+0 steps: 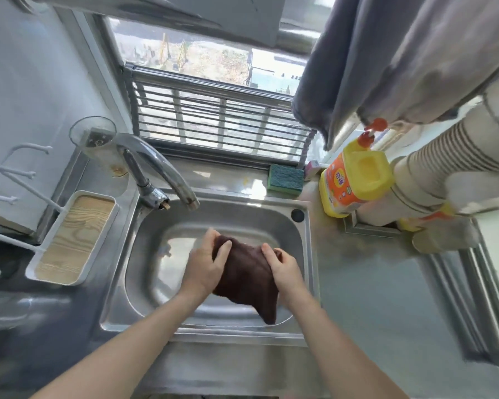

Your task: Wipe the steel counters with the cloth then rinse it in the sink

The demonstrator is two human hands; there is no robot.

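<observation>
Curved chrome tap (pixel 159 168) above steel sink basin (pixel 144 254); green scouring sponge (pixel 285 180) behind. Dark brown cloth (pixel 247 279), crumpled, fingers of left hand (pixel 206 266) and right hand (pixel 285 269) clamped on it.

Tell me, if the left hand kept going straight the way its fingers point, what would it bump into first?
Probably the back wall of the sink. The left hand, gripping the brown cloth, points up-picture toward it, right of the faucet spout. Depth is unclear, so it might pass over the rim instead.

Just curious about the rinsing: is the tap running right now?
Seemingly off: no stream shows below the tap spout, which sits behind the brown cloth.
</observation>
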